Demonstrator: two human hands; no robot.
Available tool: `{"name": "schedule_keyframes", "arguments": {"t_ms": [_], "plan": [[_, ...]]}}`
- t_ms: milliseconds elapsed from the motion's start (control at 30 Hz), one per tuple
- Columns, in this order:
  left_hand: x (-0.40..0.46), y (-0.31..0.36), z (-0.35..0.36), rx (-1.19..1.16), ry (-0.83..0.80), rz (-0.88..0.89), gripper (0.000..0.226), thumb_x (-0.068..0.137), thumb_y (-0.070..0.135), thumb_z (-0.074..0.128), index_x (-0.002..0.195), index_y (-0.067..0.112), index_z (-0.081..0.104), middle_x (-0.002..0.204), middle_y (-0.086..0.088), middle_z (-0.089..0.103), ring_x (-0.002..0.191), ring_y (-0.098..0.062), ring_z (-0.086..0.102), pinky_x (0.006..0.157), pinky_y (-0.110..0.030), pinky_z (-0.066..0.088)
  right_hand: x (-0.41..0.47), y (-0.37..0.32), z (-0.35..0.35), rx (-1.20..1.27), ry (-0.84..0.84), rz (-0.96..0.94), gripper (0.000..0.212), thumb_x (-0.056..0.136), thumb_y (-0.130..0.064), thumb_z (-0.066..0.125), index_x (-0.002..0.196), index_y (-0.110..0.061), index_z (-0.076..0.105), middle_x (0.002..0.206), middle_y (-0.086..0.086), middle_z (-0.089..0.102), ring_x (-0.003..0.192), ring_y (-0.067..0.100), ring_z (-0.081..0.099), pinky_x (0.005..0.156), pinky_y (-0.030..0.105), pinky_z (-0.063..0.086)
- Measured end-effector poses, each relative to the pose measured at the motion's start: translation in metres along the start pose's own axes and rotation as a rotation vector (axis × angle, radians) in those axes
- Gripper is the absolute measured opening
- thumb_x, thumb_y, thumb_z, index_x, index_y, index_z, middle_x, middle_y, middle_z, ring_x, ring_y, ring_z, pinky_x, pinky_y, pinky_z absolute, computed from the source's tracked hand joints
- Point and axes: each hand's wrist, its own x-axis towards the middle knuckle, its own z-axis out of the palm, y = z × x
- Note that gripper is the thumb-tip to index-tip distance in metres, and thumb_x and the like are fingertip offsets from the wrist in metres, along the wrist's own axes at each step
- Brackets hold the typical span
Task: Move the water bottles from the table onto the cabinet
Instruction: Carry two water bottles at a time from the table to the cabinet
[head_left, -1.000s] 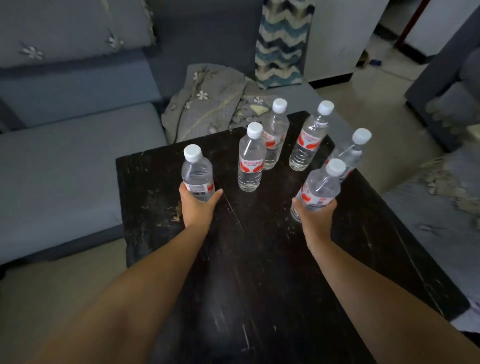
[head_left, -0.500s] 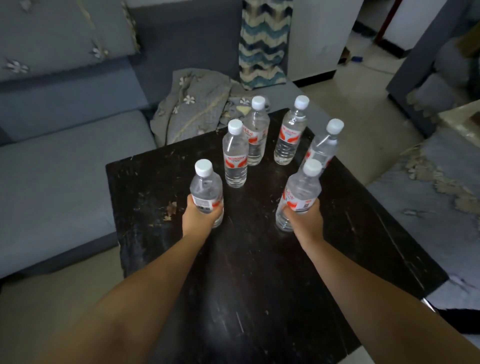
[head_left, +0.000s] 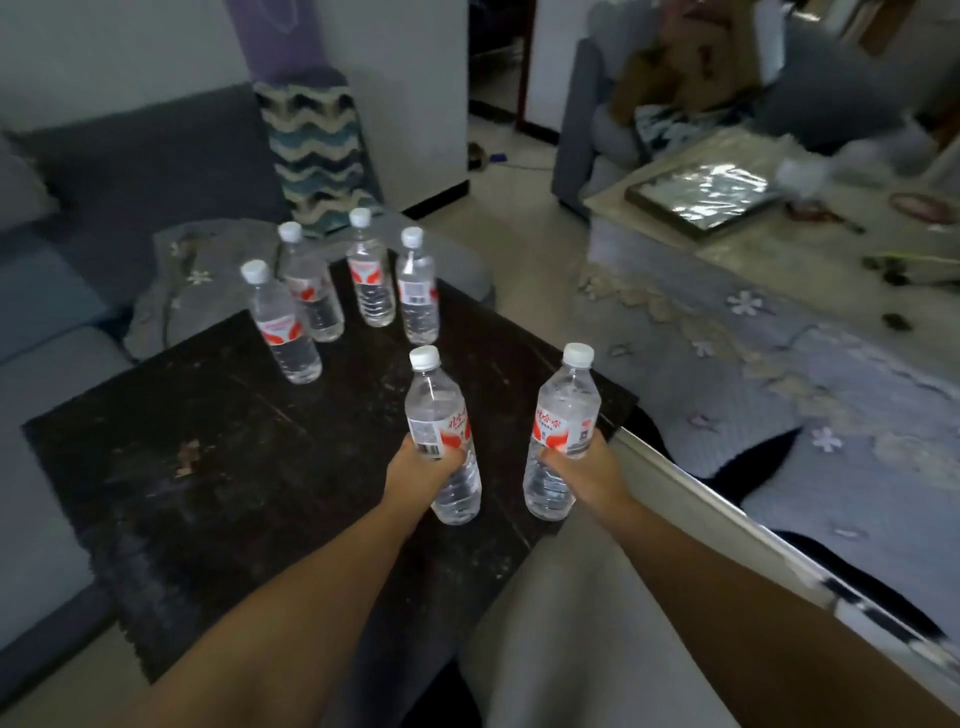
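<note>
While both hands hold bottles at frame centre, left hand (head_left: 422, 475) grip closed on left bottle (head_left: 441, 431), right hand (head_left: 584, 470) grip closed on right bottle (head_left: 561, 431), 4 bottles (head_left: 343, 291) upright on dark counter (head_left: 208, 457), upper left.

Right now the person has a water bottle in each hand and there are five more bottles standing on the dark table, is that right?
Not quite. The head view shows four bottles standing on the dark table, not five. The rest holds: the left hand grips one water bottle and the right hand grips another.
</note>
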Motion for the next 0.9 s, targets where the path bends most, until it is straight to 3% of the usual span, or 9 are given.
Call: {"name": "schedule_keyframes", "arguments": {"t_ms": [100,267,433,500,600,700,800,900], "plan": [[-0.028,0.007,0.051,0.037,-0.15,0.025,0.04,0.074,0.033,0.077,0.11,0.024,0.062,0.101,0.003,0.072,0.093,-0.014,0.069,0.087,-0.033,0.054,-0.044,0.026,-0.057,0.024,0.088,-0.014,0.046,0.08,-0.022,0.075,0.121,-0.014,0.058,0.115,0.006,0.069,0.106,0.023,0.066,0.098,0.041,0.052],[-0.077,0.017,0.149,0.173,-0.423,0.103,0.039,0.074,0.032,0.077,0.11,0.022,0.063,0.103,0.002,0.072,0.093,-0.015,0.069,0.085,-0.032,0.054,-0.122,0.082,-0.144,0.11,0.309,0.095,0.048,0.076,-0.023,0.079,0.119,-0.021,0.058,0.111,-0.001,0.068,0.104,0.017,0.065,0.09,0.029,0.047],[-0.13,0.025,0.231,0.304,-0.715,0.162,0.034,0.076,0.026,0.078,0.106,0.021,0.063,0.104,0.0,0.071,0.098,-0.019,0.067,0.092,-0.037,0.052,-0.199,0.134,-0.199,0.154,0.535,0.229,0.049,0.073,-0.032,0.08,0.115,-0.02,0.058,0.11,-0.002,0.069,0.102,0.017,0.066,0.096,0.037,0.052],[-0.146,0.025,0.259,0.378,-0.81,0.188,0.032,0.079,0.026,0.077,0.107,0.022,0.064,0.103,0.0,0.069,0.095,-0.018,0.065,0.087,-0.033,0.051,-0.227,0.153,-0.213,0.174,0.596,0.288,0.051,0.075,-0.033,0.078,0.12,-0.018,0.058,0.112,0.0,0.069,0.103,0.017,0.066,0.096,0.036,0.052],[-0.176,0.02,0.305,0.49,-1.036,0.264,0.038,0.077,0.024,0.079,0.111,0.013,0.067,0.108,-0.006,0.072,0.089,-0.018,0.067,0.068,-0.021,0.053,-0.284,0.188,-0.223,0.255,0.793,0.412,0.063,0.068,-0.048,0.076,0.122,-0.023,0.057,0.111,-0.004,0.07,0.102,0.015,0.067,0.093,0.034,0.052],[-0.212,0.016,0.336,0.612,-1.179,0.349,0.049,0.066,0.039,0.081,0.11,0.025,0.065,0.101,0.003,0.074,0.09,-0.014,0.07,0.065,-0.021,0.051,-0.334,0.216,-0.222,0.316,0.969,0.491,0.076,0.053,-0.06,0.074,0.12,-0.026,0.056,0.108,-0.004,0.071,0.099,0.015,0.068,0.092,0.038,0.055],[-0.254,0.009,0.36,0.707,-1.314,0.429,0.05,0.067,0.041,0.081,0.111,0.026,0.063,0.101,0.006,0.072,0.092,-0.013,0.068,0.076,-0.024,0.049,-0.385,0.218,-0.207,0.389,1.17,0.559,0.058,0.065,-0.043,0.079,0.116,-0.024,0.059,0.106,-0.006,0.07,0.098,0.015,0.067,0.09,0.035,0.054],[-0.301,-0.002,0.374,0.784,-1.471,0.574,0.044,0.073,0.033,0.079,0.112,0.021,0.063,0.102,0.003,0.071,0.096,-0.017,0.066,0.08,-0.025,0.044,-0.433,0.217,-0.182,0.48,1.345,0.625,0.034,0.074,-0.029,0.078,0.102,-0.029,0.059,0.095,-0.007,0.07,0.095,0.016,0.067,0.076,0.024,0.05]]}}
